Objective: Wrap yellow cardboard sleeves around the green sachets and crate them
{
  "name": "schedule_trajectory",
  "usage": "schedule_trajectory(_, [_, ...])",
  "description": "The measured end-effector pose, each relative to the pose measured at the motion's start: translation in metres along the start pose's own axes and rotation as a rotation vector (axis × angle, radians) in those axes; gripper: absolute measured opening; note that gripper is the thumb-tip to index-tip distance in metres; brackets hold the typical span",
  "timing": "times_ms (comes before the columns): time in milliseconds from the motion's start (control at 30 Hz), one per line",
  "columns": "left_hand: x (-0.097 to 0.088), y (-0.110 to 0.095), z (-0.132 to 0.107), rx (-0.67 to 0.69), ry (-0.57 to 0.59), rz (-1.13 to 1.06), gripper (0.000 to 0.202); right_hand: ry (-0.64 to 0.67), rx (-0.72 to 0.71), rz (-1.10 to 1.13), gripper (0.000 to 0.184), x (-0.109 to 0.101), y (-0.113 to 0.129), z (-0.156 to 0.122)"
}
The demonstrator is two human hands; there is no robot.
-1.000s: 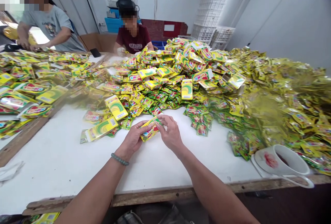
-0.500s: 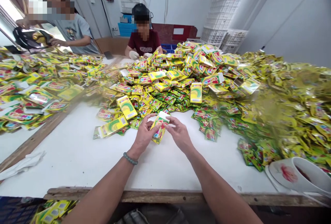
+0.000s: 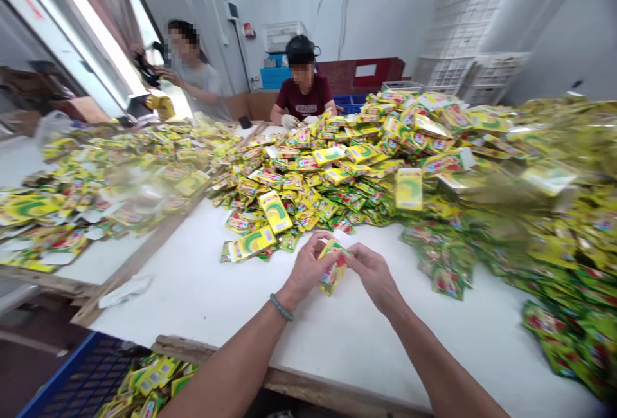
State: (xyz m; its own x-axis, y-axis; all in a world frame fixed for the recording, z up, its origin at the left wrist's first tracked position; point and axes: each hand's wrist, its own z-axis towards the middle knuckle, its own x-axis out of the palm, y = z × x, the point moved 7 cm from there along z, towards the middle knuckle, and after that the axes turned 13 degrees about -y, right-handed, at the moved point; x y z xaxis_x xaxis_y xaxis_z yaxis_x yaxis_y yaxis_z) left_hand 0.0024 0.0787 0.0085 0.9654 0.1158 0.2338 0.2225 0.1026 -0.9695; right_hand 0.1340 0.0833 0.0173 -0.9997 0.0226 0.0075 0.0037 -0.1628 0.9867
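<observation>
Low over the white tabletop (image 3: 231, 305), my left hand (image 3: 308, 269) grips a small yellow and green carton (image 3: 331, 275) with a red print. A white flap (image 3: 343, 238) sticks up at the carton's far end. My right hand (image 3: 375, 271) pinches the carton's upper right side, thumb and fingers together. Whether a sachet is between those fingers is hidden. Just beyond my hands lie two yellow cartons, one flat (image 3: 251, 243) and one leaning (image 3: 276, 211), against a heap of green sachets (image 3: 349, 198).
A big pile of yellow cartons (image 3: 357, 151) spreads across the table. More green sachets (image 3: 448, 280) lie to the right. A wooden strip (image 3: 154, 238) divides the table at left. Below the edge stands a blue crate (image 3: 72, 366). Two people (image 3: 304, 93) are across the table.
The view has swung left, bringing the blue crate further into sight and taking the cup at right out. Both hands still hold the carton. The person at far left has shifted position.
</observation>
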Motion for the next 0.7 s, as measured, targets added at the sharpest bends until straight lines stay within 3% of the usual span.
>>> schedule_trajectory(133, [-0.001, 0.004, 0.003, -0.032, -0.018, -0.020, 0.046, -0.051, -0.060, -0.040, 0.047, -0.004, 0.004, 0.003])
schedule_trajectory(267, [-0.006, 0.008, 0.005, -0.043, -0.087, -0.023, 0.053, -0.048, -0.163, -0.206, 0.034, -0.004, 0.017, 0.001])
schedule_trajectory(500, [-0.008, 0.006, 0.003, -0.044, -0.128, 0.018, 0.053, -0.082, -0.082, -0.169, 0.032, -0.004, 0.013, 0.001])
schedule_trajectory(700, [-0.005, 0.002, 0.002, -0.061, -0.040, 0.018, 0.055, -0.097, 0.205, 0.159, 0.039, -0.011, 0.000, 0.003])
